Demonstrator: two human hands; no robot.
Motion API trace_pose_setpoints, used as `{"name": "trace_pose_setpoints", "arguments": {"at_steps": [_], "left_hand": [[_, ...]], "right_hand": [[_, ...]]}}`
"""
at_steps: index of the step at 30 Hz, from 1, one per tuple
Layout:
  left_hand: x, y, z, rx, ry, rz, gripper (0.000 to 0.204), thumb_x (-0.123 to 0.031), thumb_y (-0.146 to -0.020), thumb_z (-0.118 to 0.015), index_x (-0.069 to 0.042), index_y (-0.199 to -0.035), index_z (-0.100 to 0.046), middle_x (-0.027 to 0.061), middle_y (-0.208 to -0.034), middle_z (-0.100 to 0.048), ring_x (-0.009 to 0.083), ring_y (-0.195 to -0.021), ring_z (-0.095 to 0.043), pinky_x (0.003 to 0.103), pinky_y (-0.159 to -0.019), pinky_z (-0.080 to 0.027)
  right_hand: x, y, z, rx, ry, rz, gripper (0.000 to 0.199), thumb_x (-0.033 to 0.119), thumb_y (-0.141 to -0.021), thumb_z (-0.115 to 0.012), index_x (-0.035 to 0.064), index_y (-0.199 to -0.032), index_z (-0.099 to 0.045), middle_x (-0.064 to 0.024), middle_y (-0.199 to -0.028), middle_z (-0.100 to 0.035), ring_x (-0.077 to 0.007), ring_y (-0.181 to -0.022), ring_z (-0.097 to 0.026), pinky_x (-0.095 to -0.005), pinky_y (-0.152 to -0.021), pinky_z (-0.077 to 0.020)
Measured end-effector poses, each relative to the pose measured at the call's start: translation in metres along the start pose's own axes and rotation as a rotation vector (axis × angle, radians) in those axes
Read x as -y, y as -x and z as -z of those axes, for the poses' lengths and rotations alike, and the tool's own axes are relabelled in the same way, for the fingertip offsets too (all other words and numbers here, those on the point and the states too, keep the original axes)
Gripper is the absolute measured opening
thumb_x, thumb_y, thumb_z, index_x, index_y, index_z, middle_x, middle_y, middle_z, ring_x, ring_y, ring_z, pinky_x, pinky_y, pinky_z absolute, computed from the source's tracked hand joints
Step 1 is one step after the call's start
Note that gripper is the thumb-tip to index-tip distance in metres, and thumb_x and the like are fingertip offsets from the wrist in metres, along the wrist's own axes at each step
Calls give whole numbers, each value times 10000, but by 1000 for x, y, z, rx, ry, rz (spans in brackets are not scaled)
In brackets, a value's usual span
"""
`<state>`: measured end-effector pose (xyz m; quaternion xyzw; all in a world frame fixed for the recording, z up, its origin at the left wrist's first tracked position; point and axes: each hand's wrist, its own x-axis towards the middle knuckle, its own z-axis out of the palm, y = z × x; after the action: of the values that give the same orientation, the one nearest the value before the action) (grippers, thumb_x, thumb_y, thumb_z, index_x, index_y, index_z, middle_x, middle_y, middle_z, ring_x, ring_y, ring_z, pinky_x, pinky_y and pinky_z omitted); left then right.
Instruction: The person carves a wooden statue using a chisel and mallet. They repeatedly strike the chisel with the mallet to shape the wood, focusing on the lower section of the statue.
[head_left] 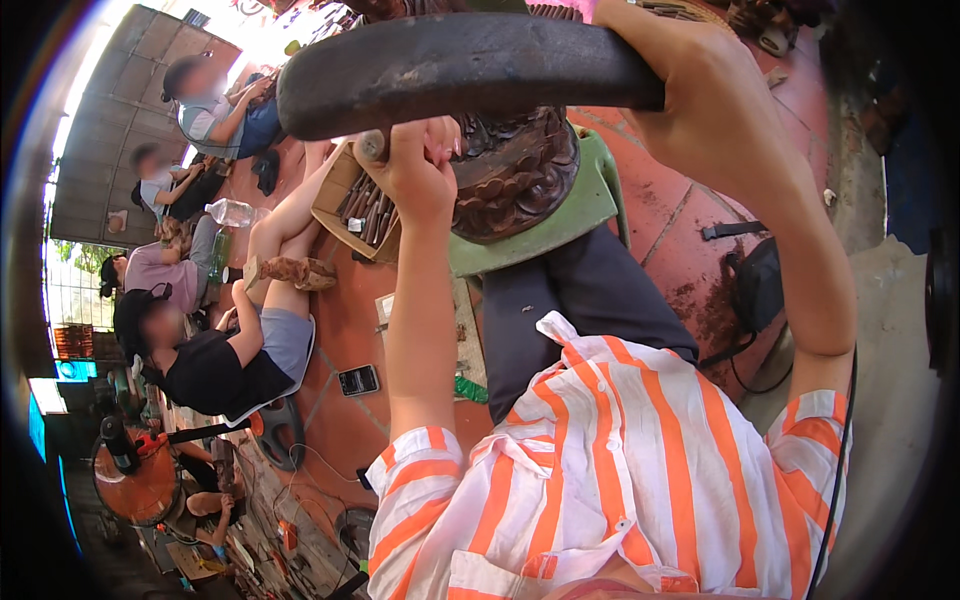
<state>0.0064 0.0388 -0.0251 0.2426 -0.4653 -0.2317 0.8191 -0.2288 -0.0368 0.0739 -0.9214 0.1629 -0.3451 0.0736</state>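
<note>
A long, dark wooden mallet stretches across the top of the picture, its broad end at the left. My right hand is wrapped round its right end, most of the fingers hidden behind it. Below the mallet, my left hand is closed on a chisel, whose round wooden handle end pokes out at the thumb side; its blade is hidden. Just right of that hand sits a dark carved wooden piece with petal-like relief, resting on a green support beyond my knees. The mallet covers part of the carving.
A cardboard box of several carving tools stands left of the carving. A phone lies on the red tiled floor. Several people sit along the left, the nearest in a black shirt. An orange fan stands lower left; a black bag lies right.
</note>
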Motion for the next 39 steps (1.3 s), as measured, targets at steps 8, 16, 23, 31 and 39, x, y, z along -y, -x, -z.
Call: {"name": "trace_pose_setpoints", "arguments": {"at_steps": [8, 16, 23, 31, 39], "left_hand": [[24, 17, 0, -132, -252, -47, 339, -86, -861, -483, -97, -559, -330, 15, -492, -324, 130, -444, -318, 278, -459, -292], [51, 29, 27, -59, -850, -474, 157, 8, -796, -561, -60, -701, -457, 35, -532, -417, 187, -486, -422, 321, -515, -366], [42, 25, 18, -65, -752, -228, 141, 47, -717, -559, -60, -809, -557, 58, -713, -551, 258, -616, -500, 399, -643, -406], [6, -36, 57, 292, 284, 492, 191, -233, -942, -518, -55, -967, -581, 40, -818, -605, 178, -699, -572, 338, -618, -469], [10, -6, 22, -210, -205, 64, 243, -268, -963, -491, -50, -1032, -575, 85, -848, -624, 184, -695, -588, 319, -620, -477]], "right_hand": [[1, -1, -1, 33, -9, 27, 261, 12, -642, -637, 43, -845, -477, -146, -719, -567, -356, -737, -604, -416, -600, -453], [-3, 7, -25, -134, -63, 123, 390, -20, -646, -689, 50, -1006, -558, -147, -809, -603, -348, -749, -598, -406, -627, -445], [-5, -2, -32, 13, 199, 126, 388, 24, -617, -729, 62, -934, -508, -102, -781, -617, -341, -759, -620, -443, -614, -446], [-10, 4, -9, 45, 81, 75, 261, 30, -659, -637, 37, -867, -479, -150, -739, -586, -367, -752, -604, -443, -625, -444], [-6, 7, 2, 85, 39, 24, 241, 30, -669, -629, 31, -862, -485, -151, -750, -594, -370, -767, -604, -448, -627, -441]]}}
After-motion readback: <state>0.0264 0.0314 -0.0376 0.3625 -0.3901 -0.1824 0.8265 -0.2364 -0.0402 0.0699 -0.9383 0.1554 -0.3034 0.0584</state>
